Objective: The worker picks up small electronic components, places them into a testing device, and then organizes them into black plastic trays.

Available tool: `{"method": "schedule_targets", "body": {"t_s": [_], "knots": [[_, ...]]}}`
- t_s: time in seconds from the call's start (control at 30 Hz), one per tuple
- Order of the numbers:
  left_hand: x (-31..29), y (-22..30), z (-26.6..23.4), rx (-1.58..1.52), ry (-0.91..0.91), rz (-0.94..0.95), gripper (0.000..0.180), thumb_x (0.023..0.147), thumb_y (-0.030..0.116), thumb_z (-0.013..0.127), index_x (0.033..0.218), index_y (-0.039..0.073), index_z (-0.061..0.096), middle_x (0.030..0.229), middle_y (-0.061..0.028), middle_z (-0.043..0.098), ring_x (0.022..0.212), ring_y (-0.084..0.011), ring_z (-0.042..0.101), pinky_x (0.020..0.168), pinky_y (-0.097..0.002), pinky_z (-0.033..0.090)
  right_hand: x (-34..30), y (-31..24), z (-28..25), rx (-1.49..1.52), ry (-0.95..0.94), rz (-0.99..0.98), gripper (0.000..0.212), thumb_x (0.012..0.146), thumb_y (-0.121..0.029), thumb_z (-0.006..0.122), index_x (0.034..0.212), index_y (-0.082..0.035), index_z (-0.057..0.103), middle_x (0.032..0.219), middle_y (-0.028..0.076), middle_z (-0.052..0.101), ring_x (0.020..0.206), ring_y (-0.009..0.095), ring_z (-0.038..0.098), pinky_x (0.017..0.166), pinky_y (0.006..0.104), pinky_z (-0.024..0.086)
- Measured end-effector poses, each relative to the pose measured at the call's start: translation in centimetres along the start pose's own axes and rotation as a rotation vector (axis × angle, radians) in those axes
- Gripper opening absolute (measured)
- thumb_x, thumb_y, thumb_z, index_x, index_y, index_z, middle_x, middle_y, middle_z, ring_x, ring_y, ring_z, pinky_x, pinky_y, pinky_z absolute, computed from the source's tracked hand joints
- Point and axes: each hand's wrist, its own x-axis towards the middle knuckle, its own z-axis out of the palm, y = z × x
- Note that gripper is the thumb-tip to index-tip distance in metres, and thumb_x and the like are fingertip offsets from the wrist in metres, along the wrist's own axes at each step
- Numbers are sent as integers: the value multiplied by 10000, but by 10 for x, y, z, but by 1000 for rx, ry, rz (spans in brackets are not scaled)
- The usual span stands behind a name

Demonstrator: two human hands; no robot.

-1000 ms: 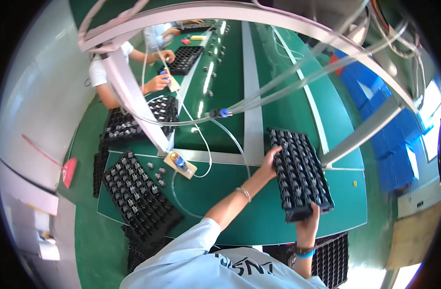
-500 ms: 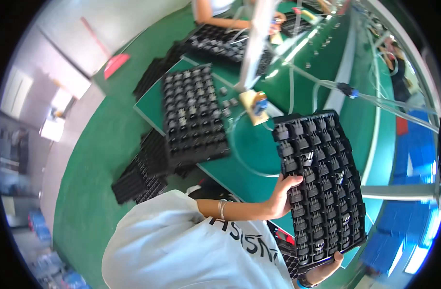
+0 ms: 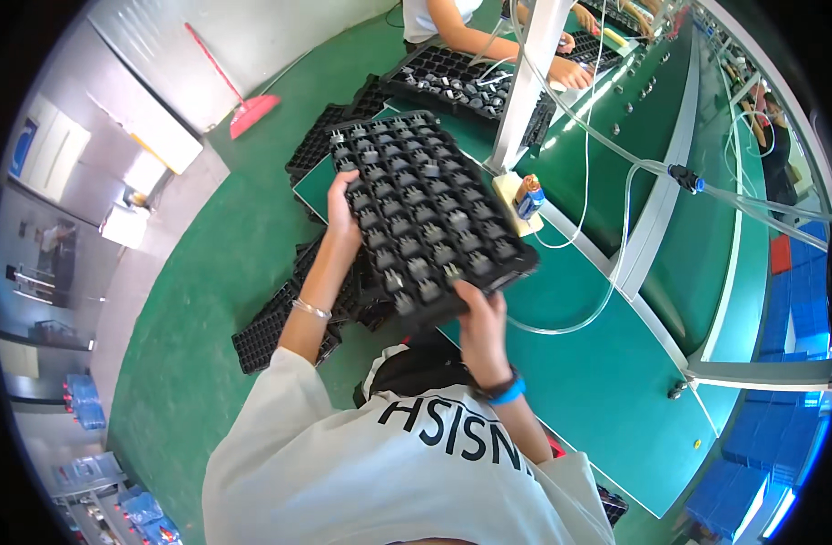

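I hold a black plastic tray [image 3: 425, 213] with many small compartments, each with a small grey part in it, tilted above the left end of the green workbench [image 3: 606, 363]. My left hand [image 3: 341, 211] grips the tray's left edge. My right hand [image 3: 477, 309] grips its near edge from below; a blue band sits on that wrist. Under the tray, more black trays [image 3: 280, 318] lie stacked on the green floor beside me.
Another person's hands [image 3: 570, 73] work at a black tray [image 3: 461, 82] at the far end of the bench. A white post [image 3: 529, 82], clear hoses [image 3: 615, 182] and a small block with a battery [image 3: 525, 200] stand on the bench. Blue crates [image 3: 779, 400] sit at right, a red broom [image 3: 248, 109] at left.
The tray has swung from my right side across to the left, over the bench end. My view has turned left and both hands have shifted along the tray's edges.
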Motion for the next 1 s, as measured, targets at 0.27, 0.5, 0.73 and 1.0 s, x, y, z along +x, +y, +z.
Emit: {"method": "schedule_targets", "body": {"t_s": [0.27, 0.5, 0.73, 1.0], "knots": [[61, 29, -25, 343, 91, 65, 329, 727, 312, 600, 947, 67, 594, 852, -72, 643, 743, -230, 614, 701, -392, 511, 31, 27, 4, -238, -209, 211, 267, 848, -232, 602, 997, -18, 545, 959, 53, 596, 842, 120, 581, 684, 276, 479], [91, 47, -76, 638, 153, 344, 324, 817, 252, 611, 1040, 20, 572, 952, -67, 609, 884, -162, 573, 789, -320, 464, 33, -74, -68, -1008, -190, -72, 193, 869, -143, 466, 863, -14, 608, 626, 44, 578, 532, 104, 525, 495, 240, 427], [36, 9, 5, 1036, 87, 1006, 320, 761, 147, 661, 1031, -1, 571, 989, -71, 602, 942, -152, 541, 800, -305, 431, 136, -122, -156, -1484, 219, -897, 188, 866, -89, 524, 1029, -3, 567, 756, 119, 584, 635, 193, 549, 587, 288, 440], [-45, -76, 48, 1740, -515, 632, 176, 709, 125, 682, 846, 47, 604, 838, -83, 550, 829, -260, 527, 744, -345, 446, 203, -123, -124, -1106, -465, -534, 671, 644, -232, 793, 1206, -71, 464, 1015, 27, 525, 961, 143, 487, 821, 299, 403]]}}
